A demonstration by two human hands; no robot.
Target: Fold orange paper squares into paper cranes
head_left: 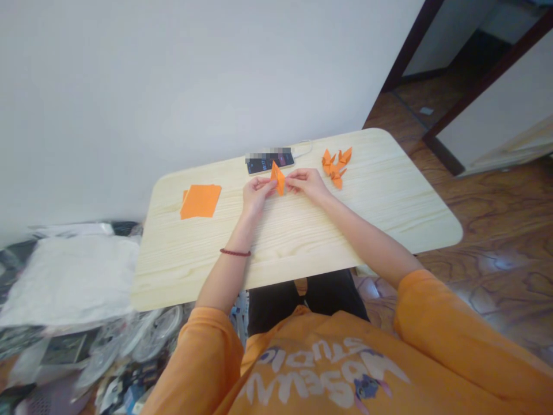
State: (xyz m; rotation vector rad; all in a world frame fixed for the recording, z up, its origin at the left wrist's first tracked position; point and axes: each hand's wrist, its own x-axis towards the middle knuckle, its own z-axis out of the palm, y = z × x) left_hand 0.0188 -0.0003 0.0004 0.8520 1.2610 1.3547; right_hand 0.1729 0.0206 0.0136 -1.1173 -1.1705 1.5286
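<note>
Between my hands, a folded piece of orange origami paper stands up off the table in a narrow diamond shape. My left hand pinches its left side between thumb and fingers. At its right edge, my right hand has thumb and fingertips closed on the paper. To the left lies a small stack of flat orange paper squares, slightly fanned. Several finished origami cranes in the same orange sit clustered to the right of my right hand.
A phone with a lit screen and a white cable lies just behind my hands on the pale wooden table. A white wall borders the far edge. Bagged goods are piled on the floor at left.
</note>
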